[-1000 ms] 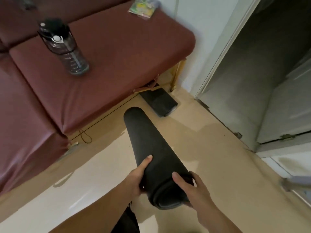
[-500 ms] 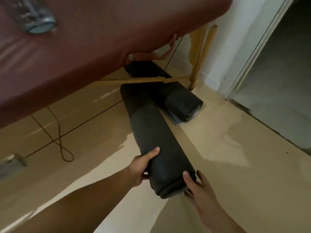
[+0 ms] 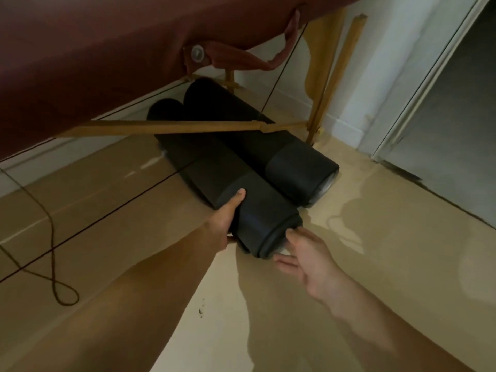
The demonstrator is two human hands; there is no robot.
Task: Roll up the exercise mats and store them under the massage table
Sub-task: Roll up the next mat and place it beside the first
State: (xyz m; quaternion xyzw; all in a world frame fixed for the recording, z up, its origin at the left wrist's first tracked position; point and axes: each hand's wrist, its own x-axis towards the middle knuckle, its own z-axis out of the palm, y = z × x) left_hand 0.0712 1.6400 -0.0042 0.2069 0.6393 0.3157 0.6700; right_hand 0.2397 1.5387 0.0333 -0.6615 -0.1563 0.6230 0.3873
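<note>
Two rolled black exercise mats lie side by side on the floor, their far ends under the maroon massage table (image 3: 80, 63). The left mat (image 3: 228, 183) is the one I handle. My left hand (image 3: 224, 221) grips its near end from the left side, thumb on top. My right hand (image 3: 308, 256) is at the mat's open near end with relaxed fingers touching its rim. The right mat (image 3: 290, 159) rests against it, its near end sticking out past the table's wooden brace (image 3: 171, 127).
A wooden table leg (image 3: 330, 84) stands at the right of the mats. Thin black support cables (image 3: 120, 208) and a looped cord (image 3: 53, 280) cross the floor at left. A white wall and door frame (image 3: 418, 84) are at right.
The left mat slid further under the table and now lies parallel against the right mat. My right hand moved from gripping its side to touching its end face.
</note>
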